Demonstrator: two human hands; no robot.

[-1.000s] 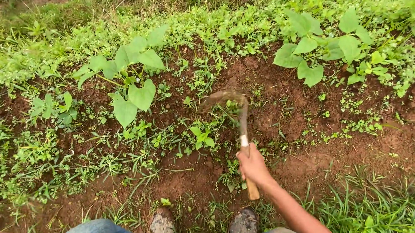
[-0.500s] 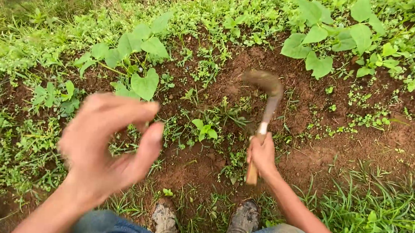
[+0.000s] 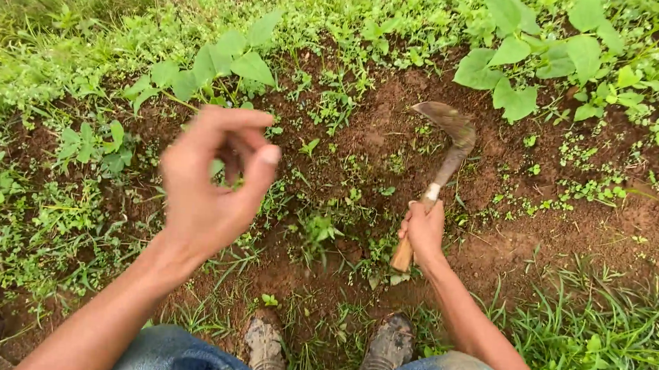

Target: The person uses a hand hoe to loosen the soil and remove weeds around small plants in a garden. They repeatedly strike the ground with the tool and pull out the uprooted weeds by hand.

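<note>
My right hand grips the wooden handle of a small hand hoe, whose curved, soil-caked blade is lifted over the reddish soil. My left hand hovers in the air to the left, blurred by motion, fingers loosely curled with the thumb near the fingertips; I see nothing held in it. Small weeds grow in the soil between the two hands.
Broad-leaved plants stand at the left and at the upper right. Low green weeds cover the ground at left, and grass grows at the lower right. My muddy shoes and jeans-clad knees are at the bottom edge.
My left hand came into view and rose up and to the right. The hoe swung from left of the handle to the right and lifted off the weeds.
</note>
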